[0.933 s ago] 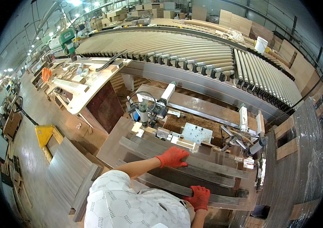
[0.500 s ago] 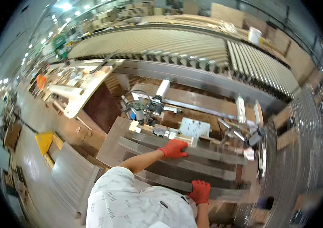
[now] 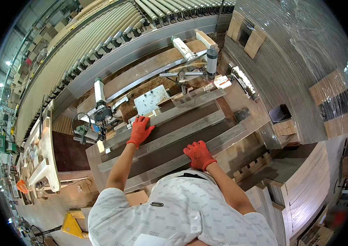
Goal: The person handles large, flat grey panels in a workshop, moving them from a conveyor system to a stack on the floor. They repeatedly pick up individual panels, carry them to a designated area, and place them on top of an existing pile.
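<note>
Several long grey strips lie side by side on a brown tabletop (image 3: 243, 131), slanting up to the right. On the far strip (image 3: 186, 107) rests my left hand (image 3: 140, 132), in a red glove, its fingers spread toward the far edge and the thumb apart. A middle strip (image 3: 174, 135) runs between my hands, touched by neither. My right hand (image 3: 199, 156), also red-gloved, lies over the near strip (image 3: 231, 137) with its fingers bent and slightly apart; its underside is hidden. A metal plate (image 3: 151, 100) sits beyond the far strip.
Clamp-like machine units stand beyond the table, one at the left (image 3: 94, 127) and one at the right (image 3: 194, 74). Behind them runs a roller conveyor (image 3: 88, 45). Tall stacks of grey boards (image 3: 264, 69), partly film-wrapped, stand at the right. A pale workbench (image 3: 45, 164) is at the left.
The view has swung to the right, bringing the board stacks closer. Both hands stay on the strips, the left on the far one and the right on the near one.
</note>
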A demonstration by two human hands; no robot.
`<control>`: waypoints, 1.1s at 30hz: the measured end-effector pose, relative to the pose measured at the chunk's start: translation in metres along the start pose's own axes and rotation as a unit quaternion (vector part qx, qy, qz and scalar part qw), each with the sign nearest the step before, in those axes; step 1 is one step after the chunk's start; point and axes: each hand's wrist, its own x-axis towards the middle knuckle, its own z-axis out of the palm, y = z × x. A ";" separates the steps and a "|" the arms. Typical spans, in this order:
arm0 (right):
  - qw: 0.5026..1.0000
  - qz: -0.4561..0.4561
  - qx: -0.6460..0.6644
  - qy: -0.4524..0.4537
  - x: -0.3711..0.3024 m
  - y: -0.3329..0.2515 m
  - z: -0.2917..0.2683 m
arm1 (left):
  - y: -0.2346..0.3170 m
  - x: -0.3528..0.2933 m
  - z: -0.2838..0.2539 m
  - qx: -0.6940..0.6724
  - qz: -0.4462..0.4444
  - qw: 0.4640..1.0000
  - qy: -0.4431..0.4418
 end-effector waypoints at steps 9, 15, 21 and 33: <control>1.000 -0.001 -0.016 -0.023 0.003 -0.002 0.002 | -0.027 -0.007 -0.017 0.052 -0.051 0.997 0.006; 1.000 -0.005 -0.015 -0.019 0.003 0.002 0.003 | -0.025 0.022 0.008 0.113 -0.014 0.992 0.052; 1.000 -0.004 0.007 -0.001 0.002 0.000 -0.007 | -0.023 0.037 0.018 0.094 -0.027 0.995 0.001; 0.998 -0.054 -0.019 0.009 0.007 0.013 0.015 | 0.031 0.076 0.053 0.116 -0.106 0.985 -0.073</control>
